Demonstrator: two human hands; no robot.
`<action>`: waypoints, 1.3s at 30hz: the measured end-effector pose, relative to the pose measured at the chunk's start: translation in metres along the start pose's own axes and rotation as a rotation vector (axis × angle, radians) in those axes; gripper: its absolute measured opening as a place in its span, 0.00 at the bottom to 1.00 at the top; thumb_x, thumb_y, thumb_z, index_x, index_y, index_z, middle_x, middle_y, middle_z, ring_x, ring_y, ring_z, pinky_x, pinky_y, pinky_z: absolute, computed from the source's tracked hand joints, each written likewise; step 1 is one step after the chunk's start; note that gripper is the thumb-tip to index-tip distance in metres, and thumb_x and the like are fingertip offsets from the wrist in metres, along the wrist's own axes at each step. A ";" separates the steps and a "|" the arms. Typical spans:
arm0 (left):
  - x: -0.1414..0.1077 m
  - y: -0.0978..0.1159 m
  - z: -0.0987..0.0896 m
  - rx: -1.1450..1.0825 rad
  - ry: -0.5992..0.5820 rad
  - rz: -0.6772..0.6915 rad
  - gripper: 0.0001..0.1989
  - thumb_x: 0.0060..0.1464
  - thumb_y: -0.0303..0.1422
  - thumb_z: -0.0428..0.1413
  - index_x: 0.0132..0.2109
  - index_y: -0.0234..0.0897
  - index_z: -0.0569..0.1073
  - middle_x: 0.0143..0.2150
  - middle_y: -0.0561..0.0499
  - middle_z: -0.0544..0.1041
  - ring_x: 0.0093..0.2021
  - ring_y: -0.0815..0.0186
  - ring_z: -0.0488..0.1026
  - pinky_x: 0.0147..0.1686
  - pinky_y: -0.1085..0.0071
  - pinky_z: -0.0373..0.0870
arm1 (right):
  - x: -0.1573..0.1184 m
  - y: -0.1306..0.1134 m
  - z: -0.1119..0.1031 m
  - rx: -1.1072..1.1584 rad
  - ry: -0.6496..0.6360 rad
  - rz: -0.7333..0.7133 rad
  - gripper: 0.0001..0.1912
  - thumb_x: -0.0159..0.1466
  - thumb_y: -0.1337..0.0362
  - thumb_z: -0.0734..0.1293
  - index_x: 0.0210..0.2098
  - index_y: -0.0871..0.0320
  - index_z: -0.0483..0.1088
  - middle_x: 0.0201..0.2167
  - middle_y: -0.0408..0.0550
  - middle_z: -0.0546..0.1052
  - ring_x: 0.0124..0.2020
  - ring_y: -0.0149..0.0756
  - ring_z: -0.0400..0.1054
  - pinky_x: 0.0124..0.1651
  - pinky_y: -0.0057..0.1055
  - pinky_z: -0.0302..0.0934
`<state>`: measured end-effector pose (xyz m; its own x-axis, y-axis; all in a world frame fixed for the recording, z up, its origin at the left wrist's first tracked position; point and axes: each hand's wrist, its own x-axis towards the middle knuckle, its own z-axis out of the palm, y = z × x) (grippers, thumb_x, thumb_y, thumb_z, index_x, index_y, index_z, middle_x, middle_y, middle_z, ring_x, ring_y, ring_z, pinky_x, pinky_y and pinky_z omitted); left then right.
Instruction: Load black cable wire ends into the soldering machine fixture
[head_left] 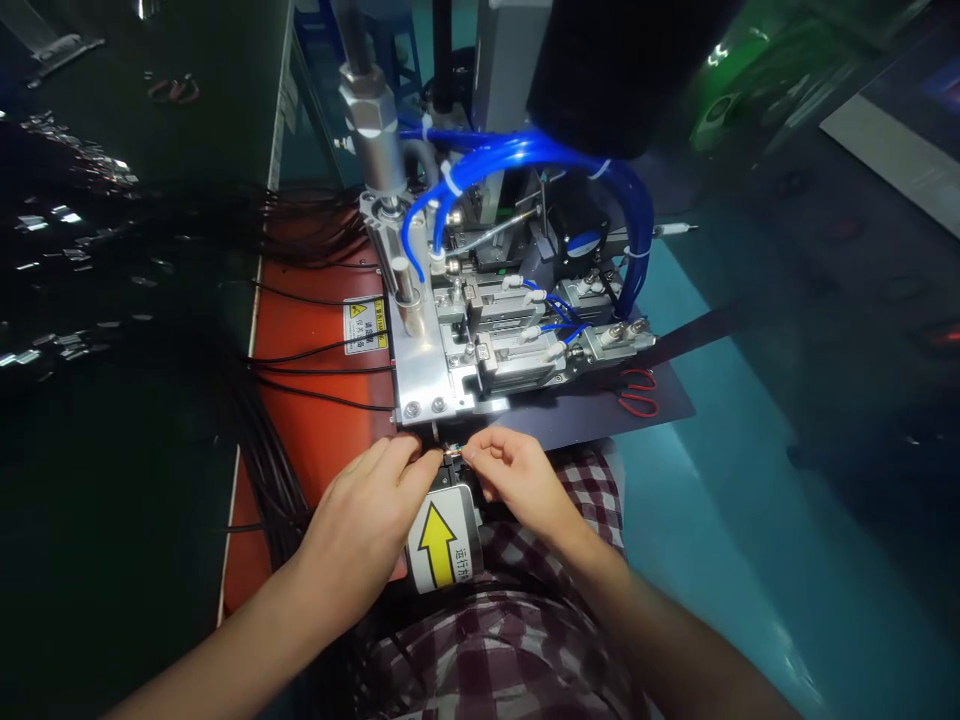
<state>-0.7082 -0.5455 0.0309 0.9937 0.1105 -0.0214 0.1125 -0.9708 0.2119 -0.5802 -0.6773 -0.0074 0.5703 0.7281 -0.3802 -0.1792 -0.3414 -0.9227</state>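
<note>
At the front of the metal machine, my two hands meet over a narrow dark slot. My left hand is closed, its thumb and curled fingers pressed together at the slot's left side; what they grip is hidden. From the right, my right hand pinches with thumb and forefinger at a tiny shiny part, too small to name. Just below the hands, a white label with a yellow arrow covers a block of the machine and points toward the slot.
Black cables lie across the orange-red table on the left. Blue air tubes arch over the machine. Red-handled pliers lie on the dark plate at right. A warning sticker sits beside the machine.
</note>
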 end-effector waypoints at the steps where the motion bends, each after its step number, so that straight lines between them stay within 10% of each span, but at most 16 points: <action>1: 0.000 0.000 0.001 -0.004 0.005 0.012 0.20 0.52 0.18 0.48 0.52 0.32 0.65 0.42 0.45 0.67 0.38 0.57 0.66 0.33 0.61 0.70 | 0.001 0.001 -0.001 0.003 0.002 0.003 0.10 0.61 0.58 0.63 0.28 0.58 0.67 0.20 0.40 0.67 0.18 0.27 0.57 0.21 0.26 0.52; 11: 0.000 -0.001 0.000 -0.070 0.098 0.052 0.12 0.57 0.19 0.44 0.44 0.30 0.69 0.39 0.43 0.71 0.37 0.57 0.67 0.35 0.61 0.69 | -0.004 -0.015 0.013 -0.588 0.229 -0.498 0.06 0.62 0.63 0.65 0.34 0.56 0.73 0.23 0.41 0.73 0.25 0.31 0.64 0.33 0.30 0.54; 21: -0.001 -0.002 0.001 -0.039 0.088 0.068 0.14 0.52 0.15 0.49 0.45 0.29 0.69 0.41 0.43 0.70 0.38 0.57 0.67 0.32 0.64 0.69 | 0.000 -0.004 0.003 -0.377 0.194 -0.246 0.09 0.63 0.61 0.62 0.29 0.56 0.70 0.24 0.41 0.71 0.25 0.30 0.62 0.30 0.29 0.54; 27: 0.000 0.000 -0.001 -0.005 0.097 0.066 0.13 0.54 0.18 0.48 0.45 0.29 0.70 0.38 0.44 0.69 0.36 0.58 0.66 0.31 0.64 0.67 | 0.015 0.003 -0.001 0.152 -0.057 0.077 0.13 0.56 0.55 0.66 0.25 0.59 0.66 0.17 0.37 0.64 0.18 0.26 0.54 0.22 0.26 0.48; 39: -0.009 0.003 -0.004 0.053 0.041 -0.025 0.22 0.51 0.15 0.45 0.52 0.29 0.68 0.38 0.44 0.66 0.36 0.59 0.64 0.33 0.63 0.67 | 0.012 0.005 0.005 0.170 0.010 0.003 0.13 0.56 0.54 0.67 0.27 0.58 0.66 0.22 0.41 0.71 0.20 0.28 0.61 0.24 0.28 0.57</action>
<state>-0.7169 -0.5481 0.0358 0.9897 0.1425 0.0143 0.1384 -0.9774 0.1599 -0.5785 -0.6674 -0.0168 0.5776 0.7209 -0.3830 -0.3133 -0.2375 -0.9195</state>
